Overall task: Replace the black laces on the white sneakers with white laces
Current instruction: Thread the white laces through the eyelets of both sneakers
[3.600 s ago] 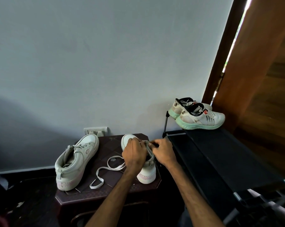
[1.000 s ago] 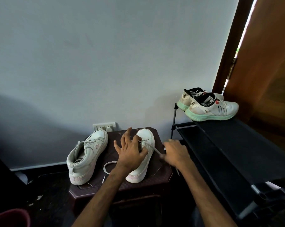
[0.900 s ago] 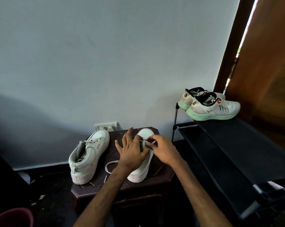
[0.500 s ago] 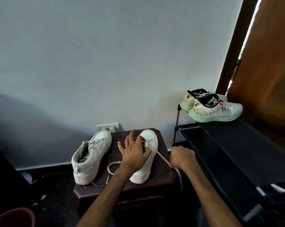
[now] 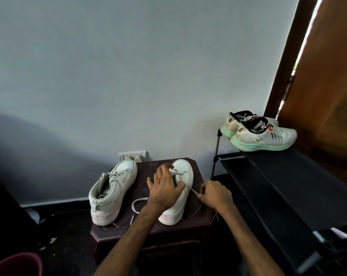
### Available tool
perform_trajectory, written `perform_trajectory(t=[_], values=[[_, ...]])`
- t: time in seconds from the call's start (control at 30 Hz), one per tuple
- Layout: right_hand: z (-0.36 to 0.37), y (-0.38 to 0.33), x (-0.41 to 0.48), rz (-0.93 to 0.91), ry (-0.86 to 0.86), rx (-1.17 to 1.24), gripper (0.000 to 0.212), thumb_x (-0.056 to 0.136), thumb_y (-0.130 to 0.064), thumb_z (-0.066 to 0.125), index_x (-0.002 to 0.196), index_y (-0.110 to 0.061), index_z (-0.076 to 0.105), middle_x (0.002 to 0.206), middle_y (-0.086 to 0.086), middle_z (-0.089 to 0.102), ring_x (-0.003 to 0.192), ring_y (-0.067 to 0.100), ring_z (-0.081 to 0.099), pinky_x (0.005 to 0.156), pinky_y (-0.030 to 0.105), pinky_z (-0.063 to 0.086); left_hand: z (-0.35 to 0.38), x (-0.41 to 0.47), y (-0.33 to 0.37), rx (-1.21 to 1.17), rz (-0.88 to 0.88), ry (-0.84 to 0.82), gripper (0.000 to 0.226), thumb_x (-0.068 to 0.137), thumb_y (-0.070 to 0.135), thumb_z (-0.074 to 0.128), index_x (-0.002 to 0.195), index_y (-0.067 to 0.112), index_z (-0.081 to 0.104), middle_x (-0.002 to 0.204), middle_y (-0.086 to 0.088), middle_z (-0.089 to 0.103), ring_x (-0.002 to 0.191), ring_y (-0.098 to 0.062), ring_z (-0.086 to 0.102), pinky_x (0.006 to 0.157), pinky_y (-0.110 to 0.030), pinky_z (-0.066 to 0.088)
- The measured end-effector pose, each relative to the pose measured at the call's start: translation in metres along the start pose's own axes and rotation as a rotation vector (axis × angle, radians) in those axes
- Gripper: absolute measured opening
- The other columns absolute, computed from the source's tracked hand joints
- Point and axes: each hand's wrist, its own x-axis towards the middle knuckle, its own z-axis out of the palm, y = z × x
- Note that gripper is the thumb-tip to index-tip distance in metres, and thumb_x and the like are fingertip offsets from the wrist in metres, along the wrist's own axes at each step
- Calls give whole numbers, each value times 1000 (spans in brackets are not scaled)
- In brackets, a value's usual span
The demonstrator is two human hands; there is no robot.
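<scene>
Two white sneakers stand on a dark brown stool [image 5: 203, 215]. The left sneaker [image 5: 113, 191] is laced in white and untouched. My left hand [image 5: 164, 187] lies flat on top of the right sneaker [image 5: 181, 182], fingers spread, pressing it down. My right hand [image 5: 213, 194] is just right of that shoe, pinching one end of its white lace [image 5: 189, 188], which runs taut from the eyelets to my fingers. The lace's other end [image 5: 135, 206] loops loose on the stool between the shoes. No black lace is visible.
A black shoe rack [image 5: 284, 186] stands to the right, carrying a pair of white running shoes with green soles [image 5: 262, 136]. A wall socket [image 5: 131, 155] sits behind the stool. A wooden door [image 5: 332, 76] is at far right, a red bucket [image 5: 17, 264] at bottom left.
My right hand went back to the eyelets, then drew a lace end out to the right; it now holds it taut a little closer to the shoe. My left hand stayed on the sneaker.
</scene>
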Motion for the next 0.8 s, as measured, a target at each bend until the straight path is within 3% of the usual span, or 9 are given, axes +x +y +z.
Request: perform_trajectory(t=[0.1,0.2,0.4,0.5,0.57,0.67,0.8], values=[[-1,-3,5,-43,5,117,26,91,-43,63,101,-21,72,102,2,71,97,22,66,80,32,51,1,1,-2,-100,-4,-6,53,83,35,60,126,17,35,124,1,43,123,-24,44,106,-46,34],[3,-14,10,-100,28,349,34,91,-46,62,99,-13,66,93,4,71,86,21,66,75,33,51,2,2,-4,-168,15,-11,55,85,30,61,128,7,36,122,-2,41,123,-25,42,103,-32,31],[23,-30,6,-129,199,607,27,93,-38,61,102,-13,58,82,-5,63,79,18,62,72,33,49,12,-4,3,-116,-97,170,54,86,37,62,123,4,42,119,-8,44,117,-26,40,103,-33,27],[26,-40,5,-100,231,697,30,93,-47,57,95,-16,61,87,-1,70,83,21,65,77,38,51,12,-7,7,-272,-240,218,41,91,32,58,117,5,43,120,-12,45,119,-28,38,104,-33,24],[29,-40,6,-98,228,701,30,94,-48,55,87,-19,61,82,-3,70,80,20,64,76,41,51,11,-7,4,-328,-283,210,31,96,27,51,114,3,45,120,-14,46,121,-30,37,105,-34,23],[33,-30,9,-65,204,622,23,95,-40,54,82,-21,55,75,-5,64,76,22,60,69,41,50,9,-6,-4,-335,-361,190,33,100,31,44,111,0,46,122,-19,46,120,-34,39,105,-38,26],[26,-26,9,4,189,376,23,97,-46,47,94,-25,57,91,-1,67,90,27,62,68,32,40,3,-8,-2,-377,-445,179,41,101,37,43,113,-2,45,126,-22,45,120,-39,41,104,-43,31]])
